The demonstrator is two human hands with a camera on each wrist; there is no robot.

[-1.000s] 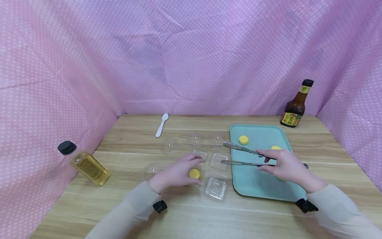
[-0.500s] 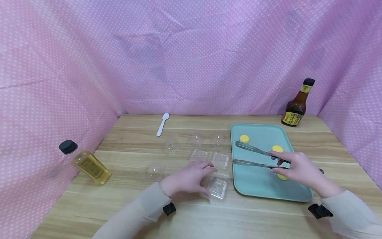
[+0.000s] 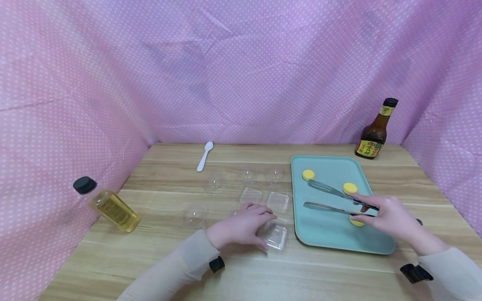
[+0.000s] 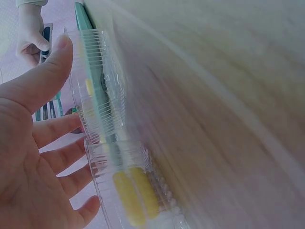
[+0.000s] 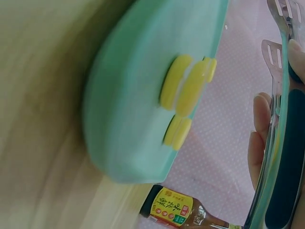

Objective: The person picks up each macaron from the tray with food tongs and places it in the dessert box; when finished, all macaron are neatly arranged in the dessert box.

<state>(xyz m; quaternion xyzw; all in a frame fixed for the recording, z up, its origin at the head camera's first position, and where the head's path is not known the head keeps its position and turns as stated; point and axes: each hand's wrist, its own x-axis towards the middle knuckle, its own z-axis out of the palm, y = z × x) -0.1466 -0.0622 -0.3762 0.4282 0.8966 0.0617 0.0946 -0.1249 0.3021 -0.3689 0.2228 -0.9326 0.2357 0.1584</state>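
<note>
My left hand (image 3: 244, 225) is beside a clear plastic clamshell box (image 3: 275, 235), its fingers loosely spread along the box's edge. Whether the fingertips press on the plastic I cannot tell. Inside the box, in the left wrist view, lies a yellow macaron (image 4: 136, 195) with a pale filling; the hand hides it in the head view. My right hand (image 3: 391, 217) grips metal tongs (image 3: 333, 190) by their dark handles. The tongs' arms stand apart over a green tray (image 3: 324, 238), with nothing between their tips. Three yellow macarons (image 3: 350, 188) sit on the tray.
More clear plastic boxes (image 3: 278, 202) stand open left of the tray, and another lid (image 3: 195, 215) is left of my left hand. A white spoon (image 3: 205, 156) lies at the back. An oil bottle (image 3: 116, 211) stands left, a brown sauce bottle (image 3: 373, 133) back right.
The left hand has moved right, from around the yellow macaron toward the front box's other half. The right hand has drawn the open tongs back to the right over the tray.
</note>
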